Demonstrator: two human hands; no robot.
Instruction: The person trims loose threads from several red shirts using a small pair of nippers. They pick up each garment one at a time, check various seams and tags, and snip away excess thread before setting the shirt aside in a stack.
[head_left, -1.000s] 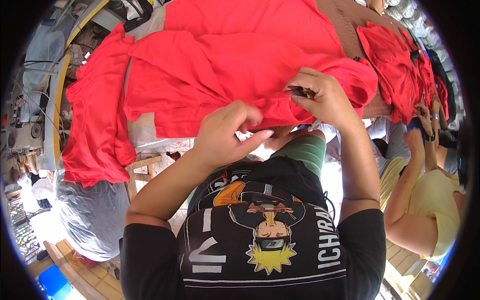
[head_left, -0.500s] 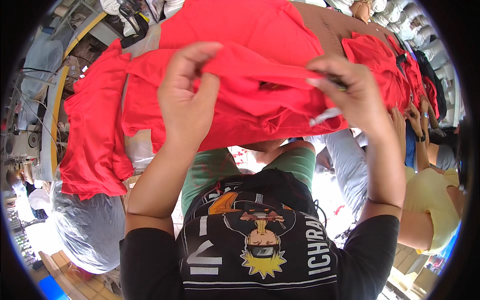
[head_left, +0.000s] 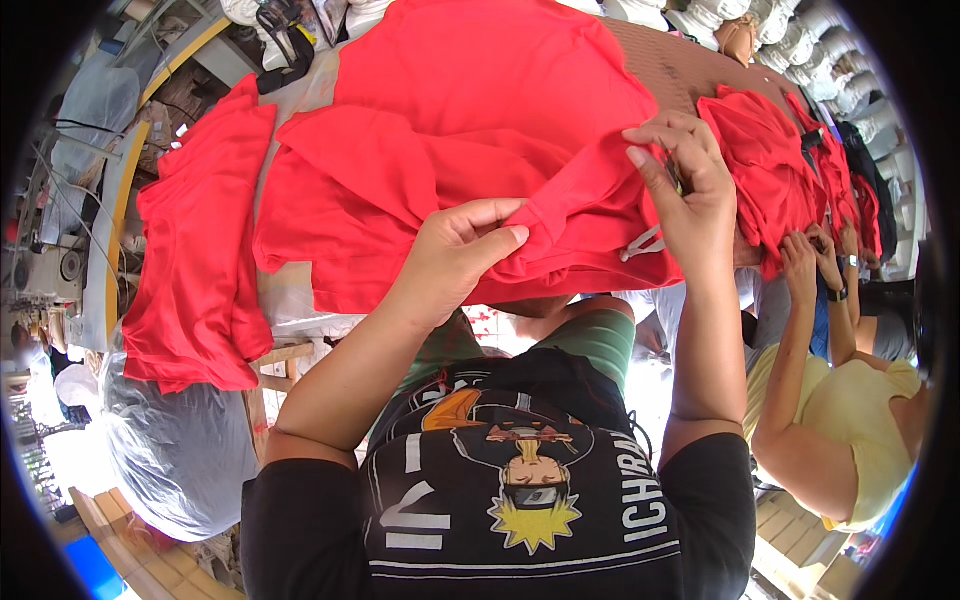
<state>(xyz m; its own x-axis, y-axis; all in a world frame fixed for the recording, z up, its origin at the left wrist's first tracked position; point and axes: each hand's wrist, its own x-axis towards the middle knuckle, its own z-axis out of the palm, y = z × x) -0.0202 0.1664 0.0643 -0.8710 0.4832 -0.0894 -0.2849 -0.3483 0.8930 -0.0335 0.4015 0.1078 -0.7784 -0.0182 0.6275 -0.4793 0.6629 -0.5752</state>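
Observation:
A red garment (head_left: 590,185) is stretched between my two hands above the table. My left hand (head_left: 455,250) pinches its folded edge between thumb and forefinger. At the other end of that edge, my right hand (head_left: 690,180) is closed on the cloth with its fingertips. Something small and dark is tucked in the right palm, mostly hidden. Just below it a pale looped piece (head_left: 645,243) shows; whether the two are one tool I cannot tell. More red fabric (head_left: 480,60) lies spread beneath and beyond my hands.
Another red garment (head_left: 200,240) hangs over the table's left edge. A grey plastic-wrapped bundle (head_left: 180,450) stands below it. On the right, a co-worker's hands (head_left: 805,255) handle red cloth (head_left: 765,150). White bundles (head_left: 800,45) line the far right, beyond the brown tabletop (head_left: 665,65).
My left hand has moved right and nearer to me, now pinching the edge clearly. The right hand has shifted slightly left. The held strip now slants, and the co-worker's arms show more.

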